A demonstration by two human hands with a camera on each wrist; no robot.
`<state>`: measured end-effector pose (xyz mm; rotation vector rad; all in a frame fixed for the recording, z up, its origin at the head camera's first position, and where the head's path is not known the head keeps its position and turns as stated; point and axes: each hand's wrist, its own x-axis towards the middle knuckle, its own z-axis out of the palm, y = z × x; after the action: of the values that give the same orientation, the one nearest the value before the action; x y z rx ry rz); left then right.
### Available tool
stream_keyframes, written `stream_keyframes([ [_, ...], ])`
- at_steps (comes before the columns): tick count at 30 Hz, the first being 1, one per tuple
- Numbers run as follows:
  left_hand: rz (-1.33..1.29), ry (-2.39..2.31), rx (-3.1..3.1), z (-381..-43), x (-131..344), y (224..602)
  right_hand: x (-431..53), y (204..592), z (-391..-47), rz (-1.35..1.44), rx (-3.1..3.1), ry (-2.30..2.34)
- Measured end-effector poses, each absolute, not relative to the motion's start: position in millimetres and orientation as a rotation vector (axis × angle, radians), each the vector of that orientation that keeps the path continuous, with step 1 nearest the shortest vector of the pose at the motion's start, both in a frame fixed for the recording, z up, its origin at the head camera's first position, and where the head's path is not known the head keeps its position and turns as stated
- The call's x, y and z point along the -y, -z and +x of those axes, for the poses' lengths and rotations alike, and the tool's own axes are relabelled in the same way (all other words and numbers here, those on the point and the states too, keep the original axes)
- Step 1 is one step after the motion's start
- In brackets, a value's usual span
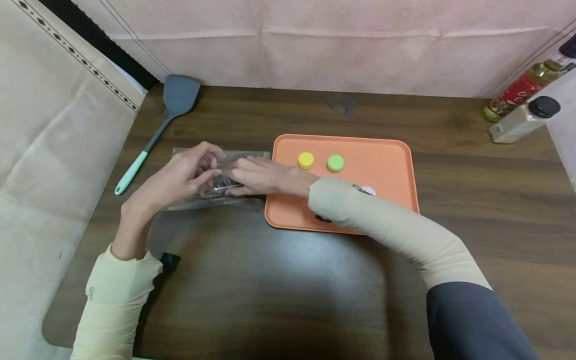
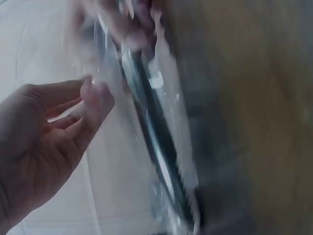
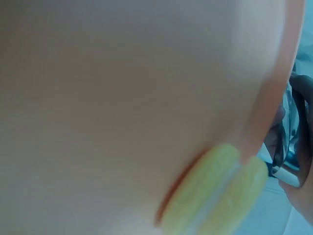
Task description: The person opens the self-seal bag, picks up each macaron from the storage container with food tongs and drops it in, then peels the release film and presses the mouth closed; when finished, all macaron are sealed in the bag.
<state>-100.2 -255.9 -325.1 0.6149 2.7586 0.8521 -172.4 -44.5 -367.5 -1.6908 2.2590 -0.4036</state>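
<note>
A clear plastic bag (image 1: 198, 201) lies on the table left of the orange tray (image 1: 387, 165). My left hand (image 1: 191, 170) pinches at its film with thumb and fingertips. In the left wrist view, a long dark glossy shape (image 2: 156, 132) shows within the bag; its kind is unclear. My right hand (image 1: 258, 175) reaches across the tray and grips the bag, its fingers blurred at the top of the left wrist view. On the tray sit a yellow macaron (image 1: 305, 160) and a green macaron (image 1: 335, 163). A white round piece (image 1: 369, 190) and a dark piece (image 1: 322, 218) are partly hidden by my right sleeve.
A grey spatula (image 1: 180, 95) with a mint handle lies at the back left. An oil bottle with a red label (image 1: 517, 95) and a black-capped clear jar (image 1: 517, 125) stand at the back right. Pale cloth (image 1: 315, 55) hangs behind the wooden table.
</note>
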Motion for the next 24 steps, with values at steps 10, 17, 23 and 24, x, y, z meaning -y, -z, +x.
stream_keyframes([
  [10,0.886,-0.664,-2.976,-105.4,274.1,337.4,37.9,351.3,-169.5,-1.628,-2.289,0.292],
  [17,0.885,-0.601,-3.020,-105.4,275.6,342.6,8.2,337.9,-164.7,-1.642,-2.291,0.293],
  [23,0.808,-0.611,-3.046,-108.0,277.8,345.5,-62.9,319.4,-154.5,-1.462,-2.297,0.444],
  [24,0.800,-0.606,-3.053,-108.1,278.1,345.5,-78.2,315.7,-150.3,-1.426,-2.317,0.462],
])
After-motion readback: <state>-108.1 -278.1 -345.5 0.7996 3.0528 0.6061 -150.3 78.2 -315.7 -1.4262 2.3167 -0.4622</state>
